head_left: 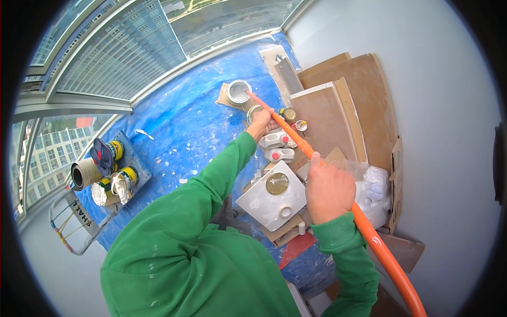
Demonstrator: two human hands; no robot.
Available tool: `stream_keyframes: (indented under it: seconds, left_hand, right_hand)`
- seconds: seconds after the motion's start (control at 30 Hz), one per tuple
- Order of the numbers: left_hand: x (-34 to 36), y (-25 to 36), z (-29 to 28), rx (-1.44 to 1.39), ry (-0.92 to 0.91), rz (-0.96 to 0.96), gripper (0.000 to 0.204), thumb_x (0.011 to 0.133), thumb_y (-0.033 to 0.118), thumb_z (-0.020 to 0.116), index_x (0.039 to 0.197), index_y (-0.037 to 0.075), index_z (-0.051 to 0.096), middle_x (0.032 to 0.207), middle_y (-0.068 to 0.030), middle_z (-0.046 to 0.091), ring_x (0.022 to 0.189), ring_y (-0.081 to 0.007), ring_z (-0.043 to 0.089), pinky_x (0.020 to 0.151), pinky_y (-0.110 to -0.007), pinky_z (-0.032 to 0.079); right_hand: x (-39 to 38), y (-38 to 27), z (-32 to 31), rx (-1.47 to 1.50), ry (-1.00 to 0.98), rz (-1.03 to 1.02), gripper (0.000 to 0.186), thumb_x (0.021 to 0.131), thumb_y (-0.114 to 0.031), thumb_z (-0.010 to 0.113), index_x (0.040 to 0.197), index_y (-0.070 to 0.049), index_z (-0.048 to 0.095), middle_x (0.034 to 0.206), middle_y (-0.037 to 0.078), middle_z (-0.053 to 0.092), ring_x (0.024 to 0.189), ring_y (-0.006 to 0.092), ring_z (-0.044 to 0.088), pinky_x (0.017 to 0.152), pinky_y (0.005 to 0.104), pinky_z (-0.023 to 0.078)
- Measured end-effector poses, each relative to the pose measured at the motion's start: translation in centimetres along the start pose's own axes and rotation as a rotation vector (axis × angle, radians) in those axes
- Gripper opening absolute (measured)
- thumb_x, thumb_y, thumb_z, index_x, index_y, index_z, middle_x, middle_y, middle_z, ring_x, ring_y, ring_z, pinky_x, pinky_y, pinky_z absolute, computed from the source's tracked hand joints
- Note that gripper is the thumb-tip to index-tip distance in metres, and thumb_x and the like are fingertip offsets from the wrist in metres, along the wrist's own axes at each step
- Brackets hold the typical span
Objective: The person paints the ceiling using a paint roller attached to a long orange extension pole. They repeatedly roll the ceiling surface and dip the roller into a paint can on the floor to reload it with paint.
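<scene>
Orange pole (302, 144) slants across the scene, its far tip over the mouth of an open paint bucket (232, 98); whether the tip touches the paint (238, 91) cannot be told. The bucket stands on a scrap of cardboard (222, 96) laid over blue sheeting (174, 138). Close to the bucket, the person's left hand (261, 124) curls its fingers around the pole. Farther from the bucket, the right hand (331, 188) grips the same pole in a fist. Both arms wear green sleeves (224, 166). Between the bucket and the person are two pale jugs (273, 140) with red caps (285, 139) and a white board (260, 204) bearing a round lid (277, 183). Brown panels (325, 116) lean well to the bucket's right; paint cans (130, 173) stand well to its left.
</scene>
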State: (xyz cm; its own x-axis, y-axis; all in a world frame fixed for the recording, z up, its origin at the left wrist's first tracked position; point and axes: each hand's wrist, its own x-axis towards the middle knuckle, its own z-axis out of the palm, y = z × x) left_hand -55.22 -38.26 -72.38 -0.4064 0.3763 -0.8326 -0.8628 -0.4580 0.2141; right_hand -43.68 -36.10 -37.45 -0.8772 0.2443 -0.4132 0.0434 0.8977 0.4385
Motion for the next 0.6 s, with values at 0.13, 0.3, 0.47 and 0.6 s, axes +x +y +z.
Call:
stream_keyframes:
  seconds: [0.13, 0.3, 0.47, 0.6]
  left_hand:
    - [0.5, -1.9, -0.9, 0.015, 0.032, -0.029, 0.022, 0.093, 0.012, 0.046, 0.109, -0.004, 0.046, 0.095, -0.0191, 0.06, 0.086, -0.0349, 0.065, 0.077, -0.054, 0.056]
    - [-1.7, -0.5, 0.7, 0.083, 0.026, -0.021, 0.025, 0.093, 0.011, 0.044, 0.111, -0.006, 0.044, 0.092, -0.0211, 0.06, 0.085, -0.0363, 0.065, 0.076, -0.054, 0.055]
    - [-0.2, -1.4, -1.0, 0.087, 0.063, -0.023, 0.021, 0.092, 0.01, 0.043, 0.106, -0.005, 0.045, 0.089, -0.021, 0.059, 0.081, -0.0354, 0.065, 0.078, -0.055, 0.054]
    - [-1.6, -3.6, -1.0, 0.088, -0.021, -0.089, 0.015, 0.093, 0.013, 0.039, 0.1, 0.0, 0.044, 0.085, -0.0181, 0.057, 0.077, -0.0312, 0.062, 0.072, -0.053, 0.054]
  right_hand:
    - [-0.6, -1.1, 1.3, 0.037, -0.057, 0.047, 0.032, 0.085, -0.014, 0.054, 0.116, -0.011, 0.062, 0.069, 0.012, 0.06, 0.056, 0.0257, 0.063, 0.047, 0.0375, 0.048]
    - [-1.9, 0.3, -1.7, 0.033, -0.027, 0.071, 0.032, 0.085, -0.013, 0.054, 0.116, -0.01, 0.062, 0.072, 0.012, 0.061, 0.056, 0.0252, 0.063, 0.047, 0.0373, 0.048]
    - [-1.9, -1.6, 2.9, 0.066, -0.064, 0.078, 0.037, 0.084, -0.012, 0.053, 0.12, -0.014, 0.06, 0.072, 0.01, 0.058, 0.056, 0.0262, 0.062, 0.049, 0.037, 0.049]
    - [-5.0, -0.6, 2.5, 0.075, -0.077, 0.122, 0.031, 0.084, -0.014, 0.056, 0.115, -0.011, 0.061, 0.074, 0.008, 0.057, 0.059, 0.0239, 0.063, 0.046, 0.0331, 0.046]
